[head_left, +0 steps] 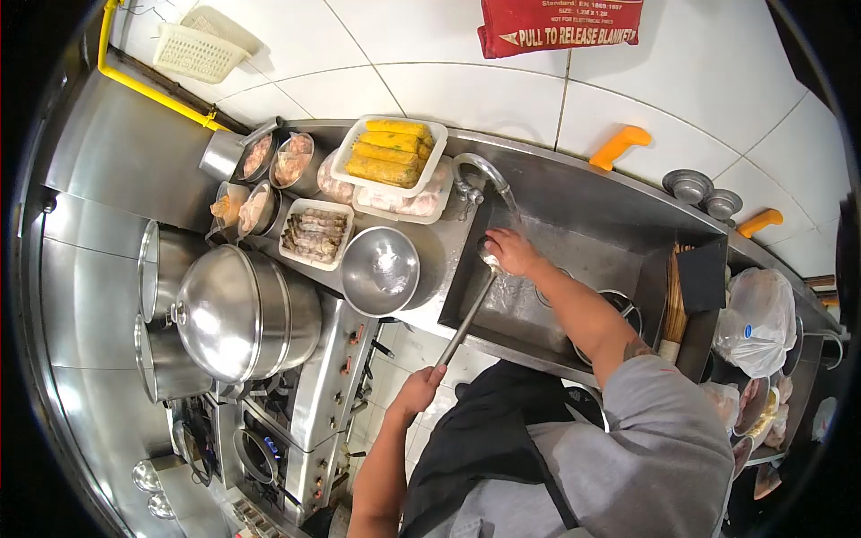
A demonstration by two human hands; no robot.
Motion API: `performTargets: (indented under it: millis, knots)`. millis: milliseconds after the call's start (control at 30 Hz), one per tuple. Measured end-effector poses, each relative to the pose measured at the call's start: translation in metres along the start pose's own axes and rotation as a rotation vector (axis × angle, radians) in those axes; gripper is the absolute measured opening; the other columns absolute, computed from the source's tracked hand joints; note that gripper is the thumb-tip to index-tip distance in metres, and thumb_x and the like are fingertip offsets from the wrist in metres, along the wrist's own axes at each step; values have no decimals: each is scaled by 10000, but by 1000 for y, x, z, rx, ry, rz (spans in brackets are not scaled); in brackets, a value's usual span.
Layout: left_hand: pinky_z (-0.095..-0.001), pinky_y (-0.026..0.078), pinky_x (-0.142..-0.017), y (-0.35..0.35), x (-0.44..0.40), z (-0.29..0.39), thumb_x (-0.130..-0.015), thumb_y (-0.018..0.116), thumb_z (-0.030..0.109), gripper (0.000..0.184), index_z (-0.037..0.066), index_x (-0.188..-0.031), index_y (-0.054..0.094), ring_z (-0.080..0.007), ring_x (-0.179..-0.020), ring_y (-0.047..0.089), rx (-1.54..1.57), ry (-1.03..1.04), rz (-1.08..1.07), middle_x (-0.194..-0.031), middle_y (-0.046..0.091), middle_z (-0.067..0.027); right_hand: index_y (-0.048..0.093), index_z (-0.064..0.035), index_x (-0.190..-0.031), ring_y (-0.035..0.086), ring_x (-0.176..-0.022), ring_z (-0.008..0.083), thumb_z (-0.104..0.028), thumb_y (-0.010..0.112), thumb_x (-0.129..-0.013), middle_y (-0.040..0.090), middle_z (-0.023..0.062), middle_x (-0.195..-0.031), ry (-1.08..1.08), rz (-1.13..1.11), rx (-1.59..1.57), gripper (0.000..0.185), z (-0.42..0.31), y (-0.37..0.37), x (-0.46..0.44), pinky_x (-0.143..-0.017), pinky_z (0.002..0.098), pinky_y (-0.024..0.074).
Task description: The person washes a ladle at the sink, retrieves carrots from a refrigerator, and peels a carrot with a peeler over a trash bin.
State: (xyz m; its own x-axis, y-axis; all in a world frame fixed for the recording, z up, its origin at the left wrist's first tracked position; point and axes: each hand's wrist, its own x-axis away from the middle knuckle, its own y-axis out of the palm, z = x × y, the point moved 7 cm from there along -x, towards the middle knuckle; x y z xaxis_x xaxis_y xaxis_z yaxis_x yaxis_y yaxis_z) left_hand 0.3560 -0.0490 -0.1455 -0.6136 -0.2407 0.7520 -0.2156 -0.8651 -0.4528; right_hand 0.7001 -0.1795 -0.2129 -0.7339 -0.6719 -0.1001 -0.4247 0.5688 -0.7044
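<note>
A long-handled metal ladle slants over the near-left edge of the sink. My left hand is closed round the lower end of its handle, outside the sink. Inside the sink, my right hand is closed on the ladle's head, which its fingers largely cover. Something whitish shows at those fingertips, too small to name. Water runs from the curved faucet just above my right hand and splashes on the sink floor.
Left of the sink are a steel bowl, a tray of yellow rolls and a tray of shellfish-like food. A large lidded pot stands by the stove, where a blue flame burns. Skewers stand at the sink's right end.
</note>
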Motion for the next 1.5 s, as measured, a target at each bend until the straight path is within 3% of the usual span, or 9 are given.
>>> performTargets:
  millis: [200, 500, 700, 900, 1000, 1100, 1300, 1433, 1500]
  knots:
    - [-490, 458, -864, -7, 4, 20, -972, 371, 569, 670, -49, -944, 629, -469, -983, 594, -199, 79, 47, -975, 632, -325, 625, 52, -1154, 580, -1133, 385, -421, 495, -934, 623, 231, -1195, 723, -389, -289, 538, 36, 11, -12, -983, 438, 449]
    - [-501, 459, -874, -5, 4, 24, -967, 381, 578, 672, -42, -942, 639, -467, -980, 602, -183, 30, 89, -967, 639, -319, 687, -43, -1036, 637, -978, 350, -328, 510, -901, 680, 167, -1034, -391, 134, 205, 361, -47, -13, 2, -914, 434, 483]
    - [-498, 458, -887, 5, 0, 38, -960, 378, 593, 687, -39, -954, 644, -456, -997, 601, -262, 19, 28, -999, 637, -318, 690, -87, -1066, 634, -1042, 327, -228, 512, -923, 672, 170, -1072, 356, -394, 233, 269, 67, 32, -32, -900, 452, 498]
    - [-490, 458, -893, 8, -2, 34, -954, 379, 605, 705, -44, -958, 653, -453, -1011, 599, -141, 18, 19, -1000, 639, -317, 679, -59, -1075, 626, -1002, 351, -319, 478, -928, 669, 188, -1047, -322, 137, 407, 360, -49, -23, 20, -916, 407, 483]
    - [-485, 460, -892, 7, -2, 34, -953, 376, 613, 716, -46, -948, 654, -456, -1013, 599, -174, 47, 22, -996, 641, -315, 672, -47, -1088, 614, -1048, 351, -339, 434, -960, 664, 179, -1102, -115, 188, 91, 398, -8, -22, 18, -943, 404, 469]
    - [-486, 462, -888, 7, -4, 33, -953, 371, 618, 725, -50, -967, 653, -458, -1000, 603, -216, 30, 2, -990, 641, -318, 669, -18, -1075, 603, -1092, 340, -358, 414, -973, 650, 176, -1163, 370, -244, -122, 438, 51, -1, -4, -952, 428, 463]
    - [-464, 475, -819, 18, -7, 22, -942, 378, 633, 759, -72, -913, 658, -440, -904, 631, 11, -91, -43, -904, 651, -309, 672, 31, -1067, 627, -988, 408, -411, 458, -949, 672, 238, -1026, 752, 75, 160, 504, 31, -6, 8, -910, 480, 471]
    - [-448, 487, -754, 21, -6, 19, -942, 390, 628, 759, -84, -913, 651, -404, -805, 642, 50, -78, -28, -839, 647, -290, 656, 42, -1083, 610, -1001, 421, -458, 508, -905, 659, 220, -1055, 198, 532, 468, 551, -32, -19, 38, -932, 468, 471]
    - [-440, 493, -713, 19, -5, 21, -942, 397, 625, 755, -86, -917, 650, -382, -750, 645, 28, -51, -13, -805, 645, -277, 649, 39, -1112, 604, -1030, 442, -454, 493, -925, 650, 263, -1070, 354, 335, 222, 550, -6, -19, 33, -941, 480, 465]
